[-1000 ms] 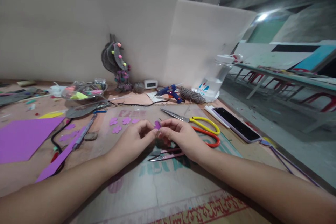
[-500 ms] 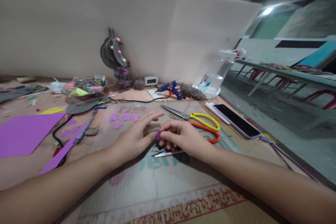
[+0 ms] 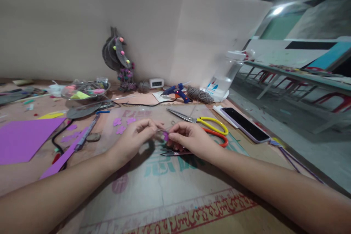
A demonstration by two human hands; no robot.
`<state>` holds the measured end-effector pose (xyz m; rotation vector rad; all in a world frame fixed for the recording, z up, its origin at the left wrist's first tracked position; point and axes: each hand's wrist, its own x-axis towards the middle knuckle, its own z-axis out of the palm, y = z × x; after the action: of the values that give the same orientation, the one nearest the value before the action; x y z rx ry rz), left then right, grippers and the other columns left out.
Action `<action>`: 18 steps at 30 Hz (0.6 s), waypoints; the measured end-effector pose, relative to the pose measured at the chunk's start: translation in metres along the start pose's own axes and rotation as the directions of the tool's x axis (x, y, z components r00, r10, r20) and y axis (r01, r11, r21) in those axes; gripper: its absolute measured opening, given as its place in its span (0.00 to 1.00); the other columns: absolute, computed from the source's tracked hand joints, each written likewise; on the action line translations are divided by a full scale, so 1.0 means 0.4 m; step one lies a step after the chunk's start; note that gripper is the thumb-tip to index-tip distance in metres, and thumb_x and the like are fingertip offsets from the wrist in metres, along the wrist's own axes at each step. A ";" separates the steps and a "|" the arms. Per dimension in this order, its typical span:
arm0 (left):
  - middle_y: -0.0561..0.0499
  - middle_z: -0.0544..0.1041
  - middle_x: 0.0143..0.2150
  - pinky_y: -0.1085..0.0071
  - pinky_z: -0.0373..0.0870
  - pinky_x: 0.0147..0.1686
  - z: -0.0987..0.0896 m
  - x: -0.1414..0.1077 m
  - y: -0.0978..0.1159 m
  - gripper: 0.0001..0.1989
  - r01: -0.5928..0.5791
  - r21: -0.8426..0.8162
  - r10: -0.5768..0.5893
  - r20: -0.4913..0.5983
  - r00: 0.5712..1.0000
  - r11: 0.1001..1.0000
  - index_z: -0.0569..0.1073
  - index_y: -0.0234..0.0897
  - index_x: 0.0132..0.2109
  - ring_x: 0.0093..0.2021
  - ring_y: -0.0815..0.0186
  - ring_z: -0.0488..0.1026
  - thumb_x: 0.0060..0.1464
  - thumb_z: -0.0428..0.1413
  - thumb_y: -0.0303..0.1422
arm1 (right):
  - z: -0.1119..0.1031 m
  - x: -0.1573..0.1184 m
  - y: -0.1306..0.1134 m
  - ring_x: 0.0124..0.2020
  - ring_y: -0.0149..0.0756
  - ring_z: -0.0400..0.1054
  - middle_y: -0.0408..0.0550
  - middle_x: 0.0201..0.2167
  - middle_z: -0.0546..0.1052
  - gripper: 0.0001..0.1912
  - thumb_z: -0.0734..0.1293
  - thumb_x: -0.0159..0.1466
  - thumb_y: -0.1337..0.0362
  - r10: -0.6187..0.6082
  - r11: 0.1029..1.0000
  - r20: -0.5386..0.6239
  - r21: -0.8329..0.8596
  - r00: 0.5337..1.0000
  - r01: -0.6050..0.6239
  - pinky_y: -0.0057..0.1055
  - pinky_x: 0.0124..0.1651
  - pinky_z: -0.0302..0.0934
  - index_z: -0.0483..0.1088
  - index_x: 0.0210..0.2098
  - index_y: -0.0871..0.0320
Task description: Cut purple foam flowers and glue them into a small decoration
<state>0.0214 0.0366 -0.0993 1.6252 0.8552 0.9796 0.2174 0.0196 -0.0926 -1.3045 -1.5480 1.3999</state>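
Between the fingertips of my right hand is a small purple paper piece. My left hand is closed in a pinch just left of that piece; whatever it may hold is too small to make out. Partly under my right hand lies a small pair of thread snips, blades pointing left. Beyond it are large scissors with one yellow and one red handle. Purple flower cutouts lie on the mat behind my left hand, which may cover part of them.
Purple sheet, pen and stone lie left. At the back are a bowl of scraps, a grey pom-pom ornament, a blue glue gun, grey yarn and a bottle. A phone lies right.
My left hand's fingers have gone from spread out to a pinch, and the hand has drawn slightly left. My right hand keeps the purple piece, now turned to show more of it.
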 end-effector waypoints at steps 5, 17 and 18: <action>0.55 0.67 0.21 0.71 0.62 0.28 0.009 -0.002 -0.006 0.20 0.041 0.044 -0.038 -0.047 0.998 0.998 0.63 0.37 0.22 0.24 0.68 0.66 0.59 0.49 0.42 | 0.005 -0.002 -0.003 0.20 0.27 0.64 0.43 0.23 0.76 0.05 0.69 0.58 0.63 0.025 0.999 -0.033 0.032 0.999 -0.024 0.24 0.22 0.59 0.70 0.28 0.57; 0.55 0.70 0.26 0.73 0.60 0.27 0.017 -0.008 -0.009 0.16 0.040 0.346 -0.031 -0.032 0.999 0.937 0.71 0.36 0.32 0.28 0.68 0.66 0.60 0.49 0.44 | 0.001 0.002 0.003 0.18 0.25 0.64 0.42 0.21 0.76 0.08 0.69 0.58 0.61 -0.082 0.992 -0.102 0.083 0.991 0.090 0.24 0.24 0.59 0.68 0.29 0.59; 0.55 0.70 0.26 0.73 0.60 0.28 0.017 -0.007 -0.009 0.16 0.036 0.358 -0.025 -0.035 0.999 0.933 0.71 0.36 0.32 0.28 0.68 0.67 0.60 0.49 0.44 | 0.001 0.002 0.001 0.18 0.25 0.64 0.42 0.21 0.76 0.08 0.69 0.57 0.61 -0.082 0.992 -0.102 0.083 0.991 0.091 0.24 0.24 0.59 0.68 0.29 0.59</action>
<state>0.0263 0.0322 -0.1043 1.9013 1.1273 0.8625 0.2168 0.0200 -0.0934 -1.2209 -1.4446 1.3143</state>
